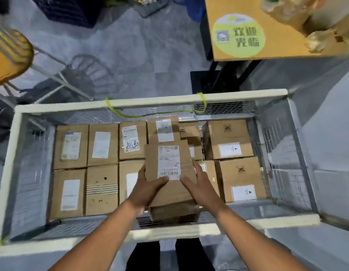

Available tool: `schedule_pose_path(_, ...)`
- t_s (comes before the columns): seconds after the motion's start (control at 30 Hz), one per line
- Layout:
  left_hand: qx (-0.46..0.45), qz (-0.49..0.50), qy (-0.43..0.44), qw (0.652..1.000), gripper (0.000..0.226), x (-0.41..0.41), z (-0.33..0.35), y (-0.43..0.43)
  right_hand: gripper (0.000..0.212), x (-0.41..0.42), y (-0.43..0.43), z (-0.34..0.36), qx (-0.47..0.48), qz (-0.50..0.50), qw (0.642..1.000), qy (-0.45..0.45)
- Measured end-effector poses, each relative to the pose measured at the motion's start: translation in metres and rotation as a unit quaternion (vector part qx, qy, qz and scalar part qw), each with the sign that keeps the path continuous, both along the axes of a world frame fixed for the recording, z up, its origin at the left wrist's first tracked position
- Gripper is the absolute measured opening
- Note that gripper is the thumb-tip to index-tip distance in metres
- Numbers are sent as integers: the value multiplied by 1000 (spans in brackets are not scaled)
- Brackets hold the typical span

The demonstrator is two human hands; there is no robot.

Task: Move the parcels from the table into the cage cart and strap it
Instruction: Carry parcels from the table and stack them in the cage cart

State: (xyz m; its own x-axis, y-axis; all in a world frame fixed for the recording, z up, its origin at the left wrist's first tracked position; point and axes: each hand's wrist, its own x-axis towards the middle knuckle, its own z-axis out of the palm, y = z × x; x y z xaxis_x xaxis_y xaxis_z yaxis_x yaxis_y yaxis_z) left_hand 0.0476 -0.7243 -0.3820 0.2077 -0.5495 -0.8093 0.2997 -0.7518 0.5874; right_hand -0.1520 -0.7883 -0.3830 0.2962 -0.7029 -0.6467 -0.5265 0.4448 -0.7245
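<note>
Gripping one parcel (170, 165), our left hand (148, 189) and right hand (199, 185) curl round its sides over the cage cart (150, 102).

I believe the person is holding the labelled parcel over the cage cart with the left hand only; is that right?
Not quite: the head view shows both hands on it. The left hand and the right hand grip the labelled parcel from either side over the cage cart.

A round orange wooden stool on metal legs (11, 53) stands at ten o'clock, a dark blue plastic crate (72, 10) at eleven.
</note>
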Motion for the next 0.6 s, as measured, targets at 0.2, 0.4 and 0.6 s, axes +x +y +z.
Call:
schedule_pose_path(0.2,-23,-9,-92,995,91,-20,-66,1,83,-6,-3,-77,0,3,999,36)
schedule_pose_path(0.4,-55,-23,-95,994,91,-17,-81,13,79,-6,7,-100,-29,11,999,40)
schedule_pose_path(0.6,-56,-35,-75,995,92,-24,-75,31,85,-25,12,-82,5,29,999,32)
